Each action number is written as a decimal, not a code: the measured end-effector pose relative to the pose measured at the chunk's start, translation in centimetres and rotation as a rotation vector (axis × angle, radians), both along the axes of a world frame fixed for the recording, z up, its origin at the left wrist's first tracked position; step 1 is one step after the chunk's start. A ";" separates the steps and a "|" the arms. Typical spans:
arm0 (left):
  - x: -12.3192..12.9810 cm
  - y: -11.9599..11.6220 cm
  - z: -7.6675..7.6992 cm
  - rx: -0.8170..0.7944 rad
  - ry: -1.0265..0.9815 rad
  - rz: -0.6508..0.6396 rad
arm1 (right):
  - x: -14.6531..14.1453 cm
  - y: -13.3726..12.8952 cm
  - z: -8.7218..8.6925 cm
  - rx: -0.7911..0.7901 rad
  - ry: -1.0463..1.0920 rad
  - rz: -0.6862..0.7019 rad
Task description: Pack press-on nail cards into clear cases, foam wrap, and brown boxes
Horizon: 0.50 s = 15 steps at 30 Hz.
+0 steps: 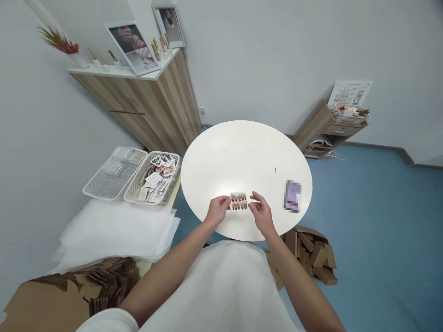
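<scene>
Two rows of brownish, glossy press-on nails form a small set (238,201) near the front edge of the round white table (238,157). My left hand (218,208) pinches the left edge of this set between thumb and fingers. At its right side is my right hand (260,213), thumb and forefinger spread apart, with the fingertips close to the set's edge and nothing visible between them. A purple item (292,196), blurred by pixelation, lies on the table to the right.
Left of the table stand a basket of printed cards (128,196) and a basket of clear plastic cases (89,190), with white foam sheets (117,228) and flattened cardboard (51,299) nearer me. A carton of small boxes (314,253) sits on the floor at right.
</scene>
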State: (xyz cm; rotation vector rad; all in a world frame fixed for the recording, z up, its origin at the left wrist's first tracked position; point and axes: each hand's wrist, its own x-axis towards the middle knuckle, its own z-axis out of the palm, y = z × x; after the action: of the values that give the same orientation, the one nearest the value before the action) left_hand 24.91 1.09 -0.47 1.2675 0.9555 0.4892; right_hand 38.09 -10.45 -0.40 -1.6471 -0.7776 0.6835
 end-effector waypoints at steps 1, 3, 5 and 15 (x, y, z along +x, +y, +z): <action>0.4 0.0 -0.1 0.015 0.005 -0.012 | 0.7 0.1 -0.1 -0.004 0.081 0.024; 1.2 -0.1 -0.1 0.045 0.008 -0.047 | 1.8 0.2 -0.3 -0.007 0.173 0.058; 1.9 -0.3 -0.1 0.071 0.024 -0.084 | 2.6 0.2 -0.6 -0.014 0.218 0.067; 5.3 -1.3 0.2 0.007 0.027 0.086 | 4.9 -0.4 -1.3 0.035 0.491 -0.011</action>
State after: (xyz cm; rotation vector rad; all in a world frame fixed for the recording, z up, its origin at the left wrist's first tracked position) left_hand 30.17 -0.18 -0.30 1.2461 1.0347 0.5438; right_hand 42.98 -10.84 -1.68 -1.3682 -0.4212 1.0103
